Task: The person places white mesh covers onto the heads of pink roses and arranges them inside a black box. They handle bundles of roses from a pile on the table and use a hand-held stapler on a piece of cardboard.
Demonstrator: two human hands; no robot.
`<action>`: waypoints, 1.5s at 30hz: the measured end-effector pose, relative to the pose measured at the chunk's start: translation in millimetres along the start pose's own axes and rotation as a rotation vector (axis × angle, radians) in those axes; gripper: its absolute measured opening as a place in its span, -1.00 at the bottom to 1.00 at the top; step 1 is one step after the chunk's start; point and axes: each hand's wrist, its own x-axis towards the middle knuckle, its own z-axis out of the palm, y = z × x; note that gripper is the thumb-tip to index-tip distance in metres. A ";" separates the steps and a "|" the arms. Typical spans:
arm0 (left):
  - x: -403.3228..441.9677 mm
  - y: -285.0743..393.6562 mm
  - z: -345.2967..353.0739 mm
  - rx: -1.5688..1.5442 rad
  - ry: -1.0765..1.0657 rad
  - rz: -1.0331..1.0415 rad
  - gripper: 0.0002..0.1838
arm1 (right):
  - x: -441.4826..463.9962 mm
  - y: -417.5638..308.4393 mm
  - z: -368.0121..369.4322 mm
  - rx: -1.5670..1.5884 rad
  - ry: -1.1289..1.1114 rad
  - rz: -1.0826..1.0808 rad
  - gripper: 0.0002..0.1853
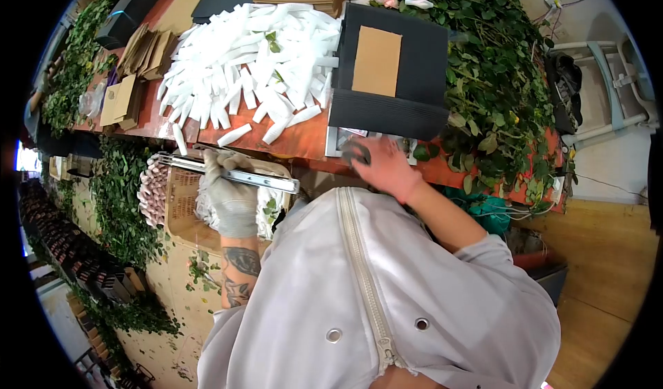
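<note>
Garment (407, 278) cropped below, left hand (229, 197) gripping metal tool (266, 181), blurred right hand (384, 166), grip unclear

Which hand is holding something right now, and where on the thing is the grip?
The left hand holds a long metal tool, probably a stapler, gripped around its middle. The right hand is blurred; whether it holds anything cannot be told.

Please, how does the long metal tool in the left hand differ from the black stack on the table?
The metal tool is silvery and narrow, while the black stack is dark and broad. The metal tool is held in the left hand; the black stack lies on the table, with a brown rectangle on top. Both have long, straight edges.
</note>
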 end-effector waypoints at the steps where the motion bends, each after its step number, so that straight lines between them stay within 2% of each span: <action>1: 0.4 1.6 -6.3 0.026 -0.001 0.028 -0.79 | 12.7 28.8 24.9 -0.017 0.018 -0.044 -0.71; 2: 2.9 2.7 -10.3 0.051 -0.010 0.059 -0.79 | 25.2 55.0 47.8 -0.036 0.043 -0.092 -0.73; 4: 0.3 -1.0 -4.2 0.069 0.023 0.077 -0.79 | 39.0 58.7 58.9 -0.072 0.000 -0.025 -0.70; 6: -3.8 -1.5 -5.4 0.097 0.066 0.091 -0.79 | 46.8 59.4 69.2 -0.165 0.213 -0.107 -0.67; 8: -1.8 0.4 -8.7 0.061 0.028 0.045 -0.79 | 51.8 60.1 68.4 -0.186 0.253 -0.127 -0.65; 14: -1.9 4.1 -13.7 0.063 0.073 0.050 -0.80 | 57.6 54.4 60.2 -0.344 0.055 -0.154 -0.55; 16: -2.4 4.7 -17.8 0.060 0.029 0.048 -0.80 | 61.0 48.1 54.4 -0.367 -0.183 -0.033 -0.51; 17: -2.4 4.7 -18.7 0.055 -0.016 0.047 -0.80 | 58.0 49.9 55.6 -0.368 -0.182 -0.033 -0.51; 19: -2.0 5.5 -16.8 0.061 0.013 0.059 -0.80 | 50.1 56.9 61.0 -0.286 0.123 -0.149 -0.53; 20: -2.9 6.0 -16.8 0.069 0.045 0.068 -0.79 | 51.2 58.9 64.6 -0.287 0.120 -0.151 -0.53; 22: -0.8 7.1 -19.8 0.079 0.060 0.081 -0.80 | 54.6 59.7 68.2 -0.310 0.391 -0.302 -0.66; 23: 0.0 7.0 -20.9 0.091 0.071 0.091 -0.80 | 54.4 58.5 67.5 -0.310 0.390 -0.298 -0.66; 25: 2.3 6.5 -21.8 0.066 0.070 0.072 -0.80 | 59.5 54.3 63.7 -0.188 0.160 -0.195 -0.50; 29: -0.3 3.2 -18.1 0.046 0.087 0.029 -0.81 | 68.1 59.5 73.6 -0.264 0.140 -0.183 -0.47; 32: 1.6 1.2 -20.1 0.054 0.080 0.037 -0.81 | 55.8 58.2 69.4 -0.312 0.245 -0.224 -0.52; 34: 1.0 0.2 -21.2 0.042 0.061 0.034 -0.82 | 51.2 58.7 66.0 -0.327 0.092 -0.198 -0.57; 35: 0.1 -0.1 -22.5 0.034 0.043 0.029 -0.82 | 51.1 59.7 68.3 -0.327 0.089 -0.199 -0.57; 37: 1.2 -0.1 -24.2 0.059 0.064 0.042 -0.83 | 53.9 59.4 70.6 -0.253 0.286 -0.269 -0.62; 38: 1.4 -0.6 -24.7 0.087 0.085 0.050 -0.84 | 55.4 57.9 69.3 -0.252 0.285 -0.263 -0.62; 40: 1.6 -2.3 -23.2 0.088 0.098 0.036 -0.83 | 59.4 55.6 64.3 -0.270 0.080 -0.155 -0.62; 41: 1.8 -3.1 -22.0 0.088 0.110 0.029 -0.83 | 58.3 58.6 66.7 -0.271 0.082 -0.150 -0.62; 43: 0.6 -4.7 -20.2 0.095 0.110 0.027 -0.82 | 56.1 62.2 72.0 -0.355 0.383 -0.324 -0.68; 44: -0.1 -5.6 -19.6 0.099 0.114 0.032 -0.81 | 55.5 62.9 71.4 -0.357 0.384 -0.326 -0.68; 45: -0.6 -6.5 -19.0 0.095 0.116 0.033 -0.81 | 53.4 64.5 70.8 -0.361 0.250 -0.268 -0.70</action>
